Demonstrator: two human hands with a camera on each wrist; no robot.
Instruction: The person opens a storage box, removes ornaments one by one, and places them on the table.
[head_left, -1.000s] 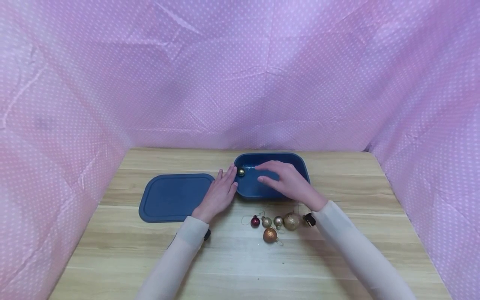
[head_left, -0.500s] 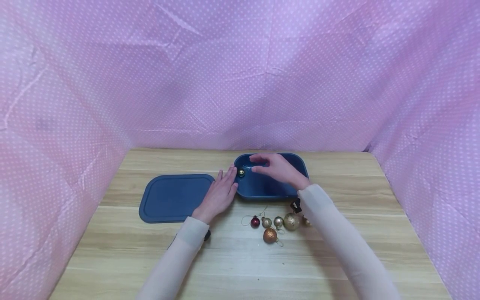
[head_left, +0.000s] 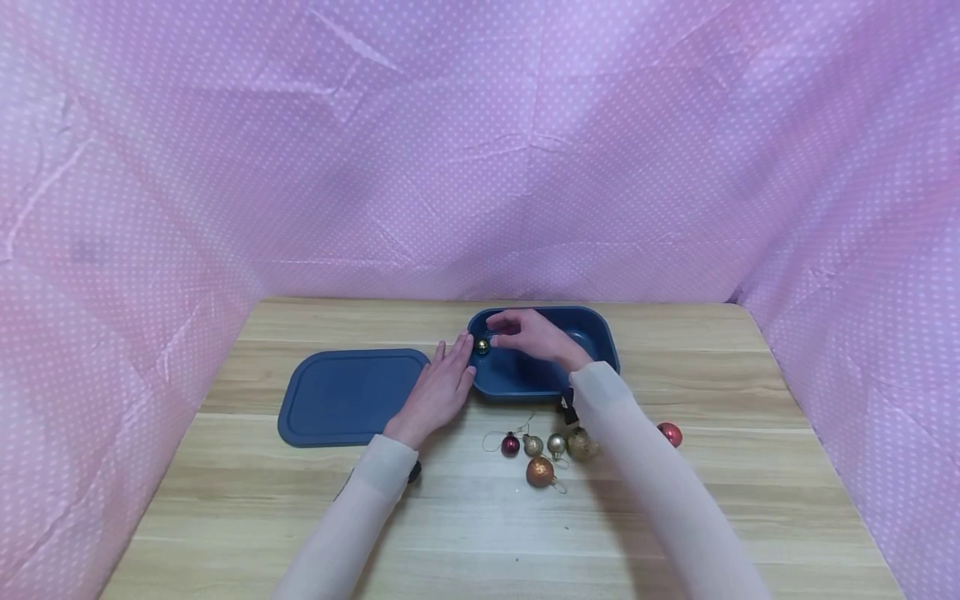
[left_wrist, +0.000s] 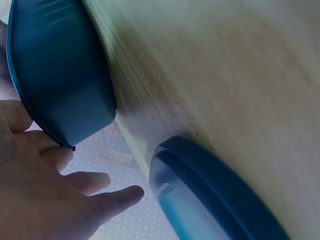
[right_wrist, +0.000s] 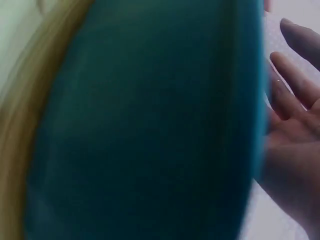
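Note:
A dark blue rectangular box (head_left: 517,375) stands at the back of the table, with a small shiny gold bauble (head_left: 482,345) in its left end. My left hand (head_left: 437,393) rests its outstretched fingers on the box's left rim; the left wrist view shows its fingertips at that rim. Over the box's left half reaches my right hand (head_left: 532,337), thumb and forefinger apart and close to the gold bauble. Nothing is visible between them. In the right wrist view the box wall (right_wrist: 150,120) hides part of that hand, whose visible fingers are loosely extended.
Left of the box lies a flat blue lid (head_left: 348,396), partly behind my left hand. In front are a dark red bauble (head_left: 510,444), an orange bauble (head_left: 539,472) and several gold ones (head_left: 533,445). A red bauble (head_left: 671,434) lies beyond my right forearm.
My right hand has moved left inside the box, towards the gold bauble. Its forearm has shifted left too, uncovering the red bauble. The left hand has stayed at the rim.

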